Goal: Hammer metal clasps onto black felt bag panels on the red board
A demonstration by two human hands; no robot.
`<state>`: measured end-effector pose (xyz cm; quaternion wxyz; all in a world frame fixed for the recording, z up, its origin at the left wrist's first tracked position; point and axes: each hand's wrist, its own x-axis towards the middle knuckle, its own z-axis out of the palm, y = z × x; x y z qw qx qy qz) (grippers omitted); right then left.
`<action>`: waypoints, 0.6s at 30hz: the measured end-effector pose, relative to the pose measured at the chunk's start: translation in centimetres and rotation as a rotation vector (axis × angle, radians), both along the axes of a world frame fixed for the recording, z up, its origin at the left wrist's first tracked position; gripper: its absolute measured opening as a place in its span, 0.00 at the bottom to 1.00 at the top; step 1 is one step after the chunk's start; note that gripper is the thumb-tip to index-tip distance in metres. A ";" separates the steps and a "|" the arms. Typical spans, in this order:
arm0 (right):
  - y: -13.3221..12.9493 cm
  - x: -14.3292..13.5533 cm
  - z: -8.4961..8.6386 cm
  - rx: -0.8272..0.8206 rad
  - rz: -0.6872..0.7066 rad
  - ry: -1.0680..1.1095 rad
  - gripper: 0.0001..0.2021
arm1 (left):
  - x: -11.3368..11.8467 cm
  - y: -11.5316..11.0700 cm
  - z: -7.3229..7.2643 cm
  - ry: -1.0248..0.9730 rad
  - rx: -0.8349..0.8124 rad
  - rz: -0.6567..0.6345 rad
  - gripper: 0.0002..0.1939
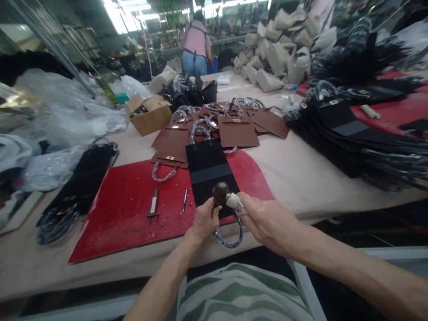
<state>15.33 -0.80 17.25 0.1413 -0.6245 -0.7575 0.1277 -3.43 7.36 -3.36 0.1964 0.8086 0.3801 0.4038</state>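
My right hand grips the pale wrapped handle of a hammer, and its dark rounded head is over a black bag panel. Close beside the head, my left hand is closed, fingers pressed together at the panel's near end; what they hold is hidden. The black panel lies flat, with a plastic-wrapped handle loop at its near end and another at the far end. Beneath it is a red board. A pronged tool and a thin metal rod lie left of my hands.
Brown bag panels with wrapped handles lie beyond the board. Stacked black panels are at right, more black pieces at left. A cardboard box, a pile of beige bags and a person are farther back.
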 end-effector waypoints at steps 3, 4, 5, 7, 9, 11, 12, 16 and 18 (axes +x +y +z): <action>0.1 1.5 -2.6 -0.144 0.000 -0.149 0.08 | 0.0 0.0 0.2 -0.007 0.011 -0.007 0.06; 0.1 2.2 -3.1 -0.131 -0.024 -0.145 0.08 | 0.0 0.0 0.3 -0.017 0.005 -0.010 0.06; 0.2 2.9 -3.5 -0.119 -0.062 -0.116 0.08 | -0.1 0.0 0.4 -0.026 -0.007 -0.014 0.06; 0.4 4.4 -4.5 -0.150 -0.141 0.033 0.08 | -0.1 0.0 0.5 -0.043 -0.042 -0.023 0.06; 0.7 6.0 -6.0 -0.236 -0.253 0.273 0.08 | -0.3 0.0 0.5 -0.058 -0.084 -0.044 0.06; 1.1 7.8 -8.0 -0.312 -0.404 0.495 0.09 | -0.4 0.1 0.5 -0.075 -0.138 -0.074 0.07; 1.3 8.8 -9.1 -0.331 -0.493 0.576 0.10 | -0.5 0.1 0.5 -0.084 -0.165 -0.087 0.07; 1.8 12.4 -12.6 -0.286 -0.750 0.540 0.09 | -0.6 0.2 0.7 -0.112 -0.229 -0.097 0.06; 1.8 13.3 -13.5 -0.159 -0.719 0.253 0.10 | -0.6 0.2 0.9 -0.114 -0.239 -0.093 0.06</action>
